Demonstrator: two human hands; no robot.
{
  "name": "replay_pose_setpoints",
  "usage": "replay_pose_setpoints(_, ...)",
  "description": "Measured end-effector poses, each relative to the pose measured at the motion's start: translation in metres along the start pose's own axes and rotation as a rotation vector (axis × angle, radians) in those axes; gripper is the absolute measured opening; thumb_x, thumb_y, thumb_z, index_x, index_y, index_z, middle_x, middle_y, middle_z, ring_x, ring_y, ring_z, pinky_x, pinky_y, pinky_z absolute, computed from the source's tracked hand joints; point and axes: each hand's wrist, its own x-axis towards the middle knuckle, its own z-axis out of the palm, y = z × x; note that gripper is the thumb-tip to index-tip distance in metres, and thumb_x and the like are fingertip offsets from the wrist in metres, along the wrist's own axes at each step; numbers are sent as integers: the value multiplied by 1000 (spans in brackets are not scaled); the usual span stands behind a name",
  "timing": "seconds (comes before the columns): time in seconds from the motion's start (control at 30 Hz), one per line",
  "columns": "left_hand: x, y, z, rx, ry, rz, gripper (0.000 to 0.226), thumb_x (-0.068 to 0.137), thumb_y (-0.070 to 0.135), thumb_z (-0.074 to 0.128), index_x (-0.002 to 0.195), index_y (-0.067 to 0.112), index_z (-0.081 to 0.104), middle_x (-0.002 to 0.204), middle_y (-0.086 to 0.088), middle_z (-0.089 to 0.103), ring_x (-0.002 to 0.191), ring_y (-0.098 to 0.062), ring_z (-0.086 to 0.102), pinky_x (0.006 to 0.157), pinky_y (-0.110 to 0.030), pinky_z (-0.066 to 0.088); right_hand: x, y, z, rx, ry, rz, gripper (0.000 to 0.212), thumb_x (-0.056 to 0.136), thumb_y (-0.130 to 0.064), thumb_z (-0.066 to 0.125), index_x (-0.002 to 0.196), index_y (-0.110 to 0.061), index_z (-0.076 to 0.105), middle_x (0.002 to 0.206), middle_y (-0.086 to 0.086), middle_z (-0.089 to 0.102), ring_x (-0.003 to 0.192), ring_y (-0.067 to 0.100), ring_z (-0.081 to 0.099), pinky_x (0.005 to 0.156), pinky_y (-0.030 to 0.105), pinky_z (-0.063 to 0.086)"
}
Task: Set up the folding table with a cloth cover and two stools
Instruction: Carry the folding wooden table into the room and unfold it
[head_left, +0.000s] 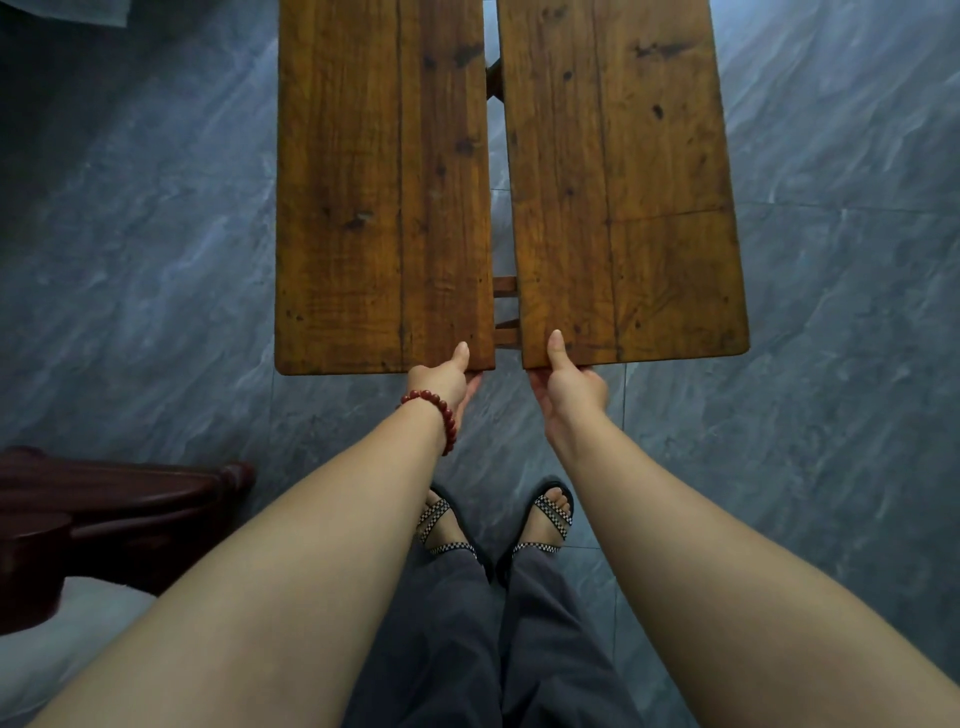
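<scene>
"Folding table is stretching straight out beyond both hands, its two leaves lying nearly flat, with a narrow gap running away from between the thumbs. What's worrying you?"

"The grip. The left hand is pinching the near edge of the left leaf at its inner corner, thumb pressing on top and fingers curling underneath. The right hand is doing the same on the right leaf. Both are sitting right beside that gap, so if the leaves are swinging together, I'd say fingertips are getting nipped."

"And if the hold is slipping?"

"Then the near edge is dropping toward the feet, which are standing just below the wrists. Gripping only the inner corners is also leaving the outer corners free to twist. And the cross-braces showing just beyond the thumbs may be catching."

"Room for moving?"

"Plenty outward of the right hand, going by the bare floor. Outward of the left hand it's looking open too. Back beside the left elbow, though, some dark wooden furniture is crowding in, so stepping backward is looking tight. I'm seeing no stools, and I can't tell whether the pale sheet far beyond the left hand is the cloth."
</scene>
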Motion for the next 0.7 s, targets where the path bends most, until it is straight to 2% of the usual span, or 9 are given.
replay_pose_setpoints(0.1, 4, 1, -6, 40, -4, 18, 48, 92, 14, 58, 133, -2, 40, 132, -17, 52, 111, -27, 60, 77, -27, 52, -5, 2, 3, 57, -23, 22, 21, 86, -31, 68, 78, -16, 55, 86, 1, 63, 78, 14, 62, 72, 29, 53)
replay_pose_setpoints(0.23, 11, 4, -12, 66, -17, 21, 45, 92, 14, 58, 130, -3, 42, 132, -17, 52, 114, -27, 58, 69, -21, 54, -11, 8, 9, 133, -54, 39, 17, 87, -25, 67, 83, -13, 57, 99, 7, 65, 85, 18, 64, 64, 23, 54)
replay_pose_setpoints(0.33, 19, 7, -10, 82, -29, 17, 46, 93, 13, 57, 132, -4, 40, 133, -18, 51, 115, -28, 57, 76, -24, 52, -10, 10, 14, 159, -56, 47, 16, 87, -24, 67, 85, -13, 56, 103, 9, 65, 89, 20, 64, 63, 23, 54)
replay_pose_setpoints(0.47, 25, 10, -1, 97, -42, 32, 46, 93, 12, 56, 132, -5, 40, 133, -18, 51, 115, -27, 57, 69, -21, 54, -6, 6, 19, 192, -63, 36, 16, 88, -24, 66, 82, -16, 54, 92, 4, 64, 80, 14, 63, 62, 21, 53)
replay_pose_setpoints(0.7, 29, 20, 30, 100, -76, 62, 42, 93, 11, 55, 130, -5, 41, 132, -19, 51, 112, -29, 59, 75, -24, 53, 9, -15, 23, 261, -58, 9, 16, 88, -24, 67, 83, -14, 54, 89, 4, 64, 77, 13, 63, 63, 21, 54)
